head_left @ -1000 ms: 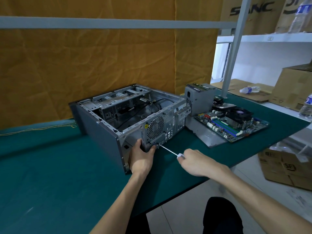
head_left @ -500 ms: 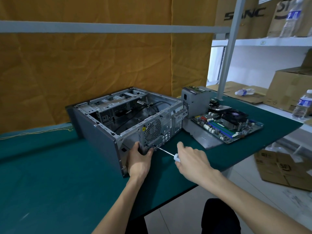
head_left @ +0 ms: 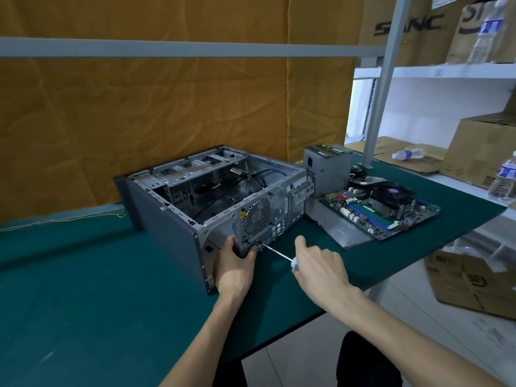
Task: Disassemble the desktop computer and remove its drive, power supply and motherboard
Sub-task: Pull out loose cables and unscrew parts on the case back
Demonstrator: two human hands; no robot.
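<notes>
Since the earlier frame, my right hand (head_left: 318, 268) has turned a little on the screwdriver (head_left: 279, 254), and my index finger now points up while the other fingers stay curled around the white handle. The metal shaft runs up and left, and its tip touches the rear panel of the computer case (head_left: 201, 202), just below the round fan grille (head_left: 256, 216). My left hand (head_left: 234, 268) grips the lower rear corner of the case, with the thumb and fingers curled around the edge of the panel, near the screwdriver tip.

The case lies on its side on the green counter (head_left: 83, 289), open side up. Inside it I see empty drive bays and some loose black cables. The power supply (head_left: 326, 169) stands outside the case, just beside its right rear corner. The motherboard (head_left: 382, 210) lies flat to the right of it, with the cooler fan on top, and it rests partly on a grey metal panel (head_left: 343, 233). I cannot tell where the drive is.

Behind the counter hangs an orange cloth (head_left: 167, 107). On the right there are white shelves with cardboard boxes (head_left: 480, 149) and water bottles (head_left: 409, 154).
</notes>
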